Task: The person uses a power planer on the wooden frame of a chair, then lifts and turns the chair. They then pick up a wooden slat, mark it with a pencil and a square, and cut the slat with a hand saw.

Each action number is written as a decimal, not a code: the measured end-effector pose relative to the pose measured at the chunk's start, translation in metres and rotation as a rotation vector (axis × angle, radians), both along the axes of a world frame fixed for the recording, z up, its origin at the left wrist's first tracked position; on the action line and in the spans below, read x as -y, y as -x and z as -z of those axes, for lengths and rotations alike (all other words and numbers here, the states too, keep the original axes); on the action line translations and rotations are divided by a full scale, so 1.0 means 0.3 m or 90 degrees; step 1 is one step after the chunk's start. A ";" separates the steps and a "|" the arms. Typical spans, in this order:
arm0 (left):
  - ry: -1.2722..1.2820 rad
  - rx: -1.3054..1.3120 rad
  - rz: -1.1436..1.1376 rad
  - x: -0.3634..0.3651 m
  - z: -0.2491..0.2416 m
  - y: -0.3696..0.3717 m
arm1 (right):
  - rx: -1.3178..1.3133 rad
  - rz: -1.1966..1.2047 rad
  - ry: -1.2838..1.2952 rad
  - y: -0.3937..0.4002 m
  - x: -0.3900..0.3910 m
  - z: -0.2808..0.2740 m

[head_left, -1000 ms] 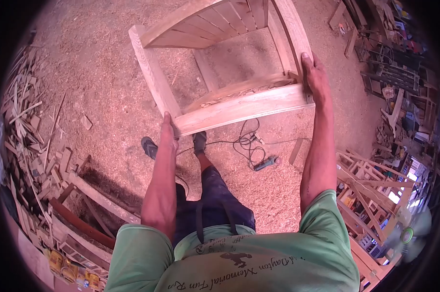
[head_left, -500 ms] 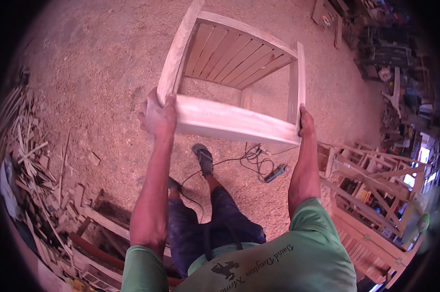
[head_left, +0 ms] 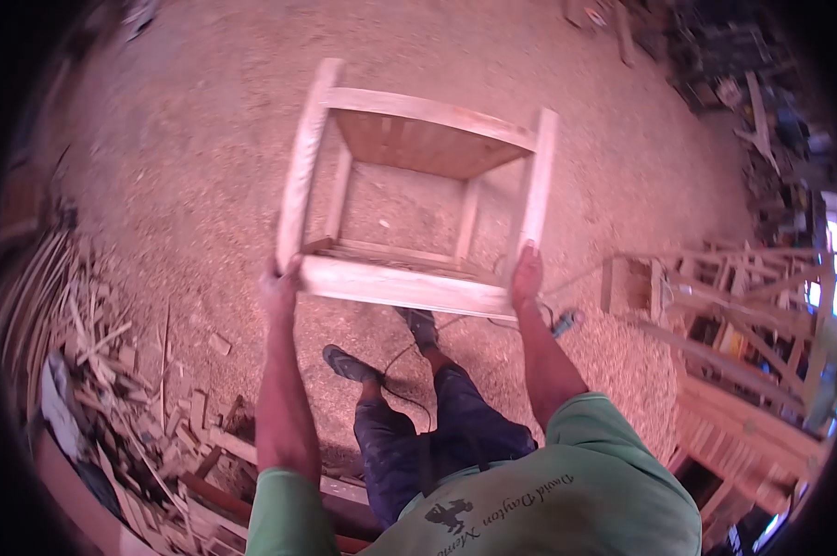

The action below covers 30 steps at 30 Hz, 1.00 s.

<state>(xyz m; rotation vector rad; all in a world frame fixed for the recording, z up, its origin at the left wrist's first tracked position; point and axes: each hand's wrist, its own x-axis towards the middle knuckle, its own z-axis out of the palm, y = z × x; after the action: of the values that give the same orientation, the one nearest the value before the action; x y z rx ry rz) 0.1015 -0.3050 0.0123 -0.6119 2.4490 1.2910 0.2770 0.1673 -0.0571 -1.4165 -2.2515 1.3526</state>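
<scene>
A pale wooden chair [head_left: 400,280] with a slatted panel is held out in front of my body, over the floor. My left hand [head_left: 281,283] is wrapped round its near left corner, where the side post meets the wide near rail. On the other side, my right hand [head_left: 527,273] grips the near right corner, by the lower end of the right post. Both hands are closed on the wood. The far posts and lower rails show through the open frame. Part of the slatted panel sits in shadow and is blurred.
Offcuts [head_left: 113,343] and strips of wood lie piled at the left. A power tool [head_left: 565,322] with a cord is on the sawdust-covered floor [head_left: 622,185], just right of my right forearm. Slatted wooden furniture [head_left: 752,417] stands at the right.
The chair has come down and a little left, tilting so that its lower rails now show through the frame. Both hands moved with it, and my left foot has come further into view.
</scene>
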 end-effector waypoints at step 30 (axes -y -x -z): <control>-0.011 0.304 -0.513 0.033 -0.372 -3.053 | 0.332 -0.687 0.281 0.141 1.193 -0.562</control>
<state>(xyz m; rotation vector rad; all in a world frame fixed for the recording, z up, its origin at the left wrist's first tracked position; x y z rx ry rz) 1.0175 -0.3150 0.1239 -1.7842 1.8284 1.1962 0.2346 -0.1906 0.1117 -0.5757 -3.4863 2.0075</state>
